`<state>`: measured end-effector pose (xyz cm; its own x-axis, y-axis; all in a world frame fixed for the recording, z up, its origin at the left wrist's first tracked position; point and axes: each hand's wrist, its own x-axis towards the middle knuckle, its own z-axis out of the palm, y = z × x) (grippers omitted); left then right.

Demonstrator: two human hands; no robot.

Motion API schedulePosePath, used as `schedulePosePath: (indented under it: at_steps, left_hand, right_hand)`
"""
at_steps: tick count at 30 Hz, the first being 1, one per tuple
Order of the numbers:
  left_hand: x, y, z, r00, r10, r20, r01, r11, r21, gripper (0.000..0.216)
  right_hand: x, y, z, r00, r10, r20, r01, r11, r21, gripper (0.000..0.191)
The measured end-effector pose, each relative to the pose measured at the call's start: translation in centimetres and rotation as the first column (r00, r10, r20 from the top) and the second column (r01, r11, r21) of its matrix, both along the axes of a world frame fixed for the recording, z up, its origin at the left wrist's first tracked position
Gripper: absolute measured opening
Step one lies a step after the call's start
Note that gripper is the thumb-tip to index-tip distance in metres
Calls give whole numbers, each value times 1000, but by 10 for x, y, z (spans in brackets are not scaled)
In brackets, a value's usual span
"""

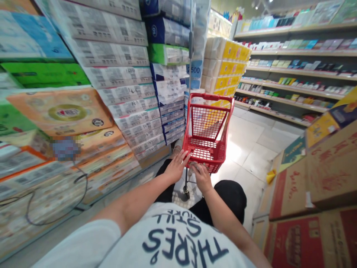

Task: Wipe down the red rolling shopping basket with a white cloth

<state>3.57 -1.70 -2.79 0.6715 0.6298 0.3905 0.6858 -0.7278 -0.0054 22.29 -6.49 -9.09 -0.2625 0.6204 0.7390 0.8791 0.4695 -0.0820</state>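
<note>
A small red shopping basket cart point(208, 130) stands in the aisle right in front of my knees, tilted toward me, empty inside. My left hand point(176, 166) reaches to the cart's near lower corner with fingers stretched out and touching the red mesh. My right hand point(201, 176) rests with curled fingers on the cart's near bottom edge, seeming to grip it. A thin metal pole point(190, 74) rises from a wheel base point(186, 190) just below my hands.
Tall stacks of packaged tissue and paper goods point(122, 82) line the left side. Cardboard boxes point(312, 175) are piled at the right. Shelves of small goods point(292, 67) run along the far right. A pale tiled floor point(251, 145) extends ahead.
</note>
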Motion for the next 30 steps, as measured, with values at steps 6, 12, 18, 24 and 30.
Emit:
schedulePosePath:
  at_steps: [6, 12, 18, 24, 30]
  left_hand:
    - [0, 0, -2, 998, 40, -46, -38, 998, 45, 85]
    - [0, -2, 1, 997, 52, -62, -49, 998, 40, 86]
    - [2, -4, 1, 998, 45, -42, -44, 998, 36, 88]
    - [3, -4, -1, 997, 60, -41, -60, 998, 19, 88]
    - [2, -4, 4, 995, 61, -79, -61, 998, -7, 86]
  right_hand:
    - [8, 0, -3, 1000, -17, 10, 16, 1000, 24, 33]
    - [5, -1, 2, 997, 35, 75, -38, 998, 44, 29]
    - [12, -2, 7, 999, -37, 37, 33, 994, 106, 28]
    - [15, -3, 6, 997, -76, 32, 71, 989, 129, 31]
    - [12, -2, 2, 993, -13, 117, 9, 999, 32, 27]
